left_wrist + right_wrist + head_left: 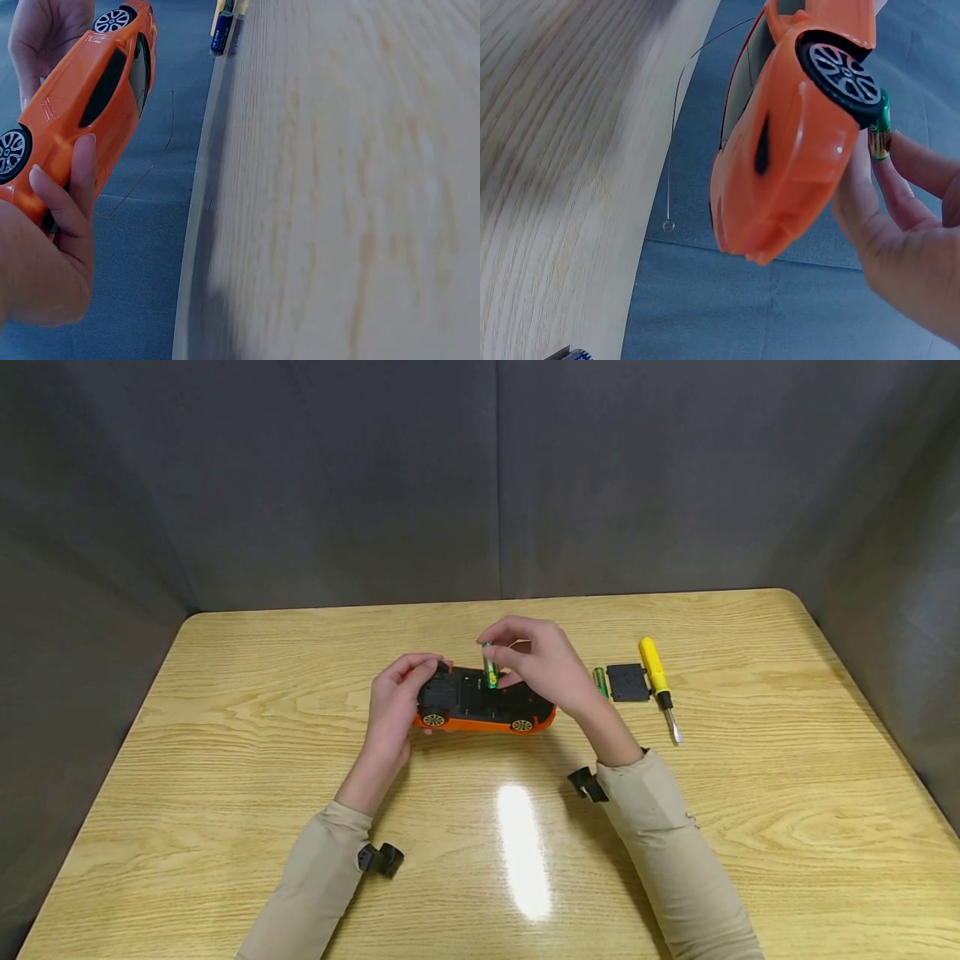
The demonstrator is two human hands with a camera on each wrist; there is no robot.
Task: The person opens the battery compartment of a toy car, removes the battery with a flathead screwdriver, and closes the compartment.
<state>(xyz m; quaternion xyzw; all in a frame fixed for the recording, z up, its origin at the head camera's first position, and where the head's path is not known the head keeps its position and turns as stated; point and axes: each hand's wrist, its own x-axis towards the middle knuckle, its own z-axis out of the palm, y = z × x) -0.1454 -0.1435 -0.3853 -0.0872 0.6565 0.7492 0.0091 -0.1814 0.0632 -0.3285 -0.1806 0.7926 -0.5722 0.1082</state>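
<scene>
An orange toy car (pixel 480 725) is held upside down above the table, its black underside (pixel 442 692) facing up in the head view. My left hand (pixel 395 697) grips one end of it, fingers curled round the body (pixel 90 112), as the left wrist view shows. Over the middle of the underside, my right hand (pixel 542 662) pinches a green battery (pixel 491 667) between thumb and fingers. The battery stands nearly upright at the recess there; whether it touches the car cannot be told. In the right wrist view the battery (pixel 880 127) shows partly behind a wheel (pixel 845 73).
On the table (pixel 300 760), right of the car, lie another green battery (pixel 601 682), a square black cover (pixel 628 682) and a screwdriver (pixel 654 667) with a yellow handle. A thin wire (pixel 672 142) hangs from the car in the right wrist view. Dark curtains (pixel 360 485) stand behind the table.
</scene>
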